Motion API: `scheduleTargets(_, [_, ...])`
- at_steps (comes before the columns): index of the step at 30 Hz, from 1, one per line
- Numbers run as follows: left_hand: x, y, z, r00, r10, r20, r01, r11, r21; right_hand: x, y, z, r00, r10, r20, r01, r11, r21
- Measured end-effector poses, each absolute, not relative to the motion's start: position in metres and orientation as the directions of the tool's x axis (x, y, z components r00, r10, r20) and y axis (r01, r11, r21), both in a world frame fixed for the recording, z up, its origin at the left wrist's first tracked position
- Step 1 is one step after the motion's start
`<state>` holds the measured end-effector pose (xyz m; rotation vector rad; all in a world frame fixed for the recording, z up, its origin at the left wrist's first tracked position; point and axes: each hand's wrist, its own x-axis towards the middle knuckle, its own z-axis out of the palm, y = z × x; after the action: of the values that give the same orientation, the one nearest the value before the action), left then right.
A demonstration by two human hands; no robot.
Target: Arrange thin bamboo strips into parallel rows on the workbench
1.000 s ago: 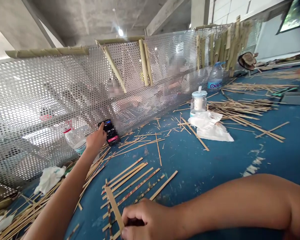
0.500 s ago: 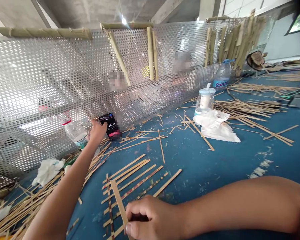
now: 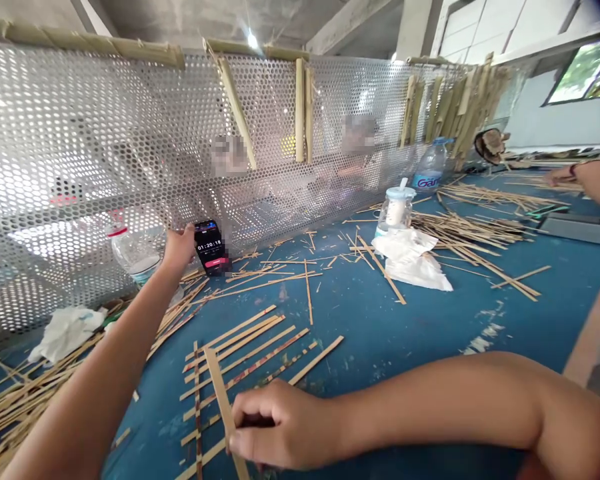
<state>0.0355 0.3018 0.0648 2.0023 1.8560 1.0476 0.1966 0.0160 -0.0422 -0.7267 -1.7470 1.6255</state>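
My left hand (image 3: pixel 179 245) reaches out to a smartphone (image 3: pixel 211 252) propped upright against the perforated metal screen. Its thumb is at the phone's upper left edge, with the other fingers partly hidden. A running timer shows on the lit display. Nearer to me, my right hand (image 3: pixel 285 427) pinches a flat bamboo strip (image 3: pixel 217 381) between thumb and fingers. That strip slants over a loose lattice of thin bamboo strips (image 3: pixel 253 340) laid out on the blue table (image 3: pixel 360 333). Some lattice strips have dark reddish bands; one crosses the others at the left.
Bamboo strips (image 3: pixel 25 387) are heaped at the left beside crumpled tissue (image 3: pixel 67 333) and a clear bottle (image 3: pixel 133 257). Right of centre stand a lidded cup (image 3: pixel 396 210), white tissues (image 3: pixel 415 260) and a water bottle (image 3: pixel 430 167). Another person's hand (image 3: pixel 563 175) is at the far right.
The view has turned to the right. My left thumb has moved off the phone's screen to its edge. My right hand keeps its pinch on the bamboo strip. Another person's arm has come into view.
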Motion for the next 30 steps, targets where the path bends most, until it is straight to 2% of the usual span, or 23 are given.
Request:
scheduleTargets(6, [0.015, 0.179, 0.067, 0.228, 0.967, 0.115, 0.655, -0.24, 0.717, 0.198, 0.015, -0.039, -0.651, 0.759, 0.035, -0.073, -0.016, -0.997])
scheduleTargets(8, [0.004, 0.131, 0.071, 0.365, 0.93, 0.031, 0.543, -0.24, 0.805, 0.198, 0.013, -0.039, -0.635, 0.771, 0.058, -0.088, 0.002, -0.996])
scheduleTargets(11, [-0.004, 0.075, 0.075, 0.419, 0.908, -0.026, 0.523, -0.218, 0.824, 0.198, 0.008, -0.04, -0.626, 0.772, 0.112, -0.115, 0.05, -0.992])
scheduleTargets(15, [0.006, 0.043, 0.072, 0.471, 0.882, -0.011, 0.581, -0.301, 0.756, 0.202, 0.001, -0.038, -0.646, 0.749, 0.146, -0.093, 0.112, -0.989])
scheduleTargets(21, [0.01, 0.054, 0.069, 0.529, 0.843, 0.097, 0.644, -0.473, 0.601, 0.205, -0.001, -0.034, -0.641, 0.751, 0.156, -0.073, 0.142, -0.987])
scheduleTargets(27, [0.005, 0.061, 0.071, 0.489, 0.862, 0.134, 0.781, -0.501, 0.372, 0.204, 0.004, -0.032, -0.623, 0.766, 0.157, -0.075, 0.141, -0.987])
scheduleTargets(30, [0.008, 0.06, 0.069, 0.541, 0.834, 0.11, 0.765, -0.542, 0.348, 0.204, 0.007, -0.031, -0.62, 0.77, 0.153, -0.079, 0.133, -0.988])
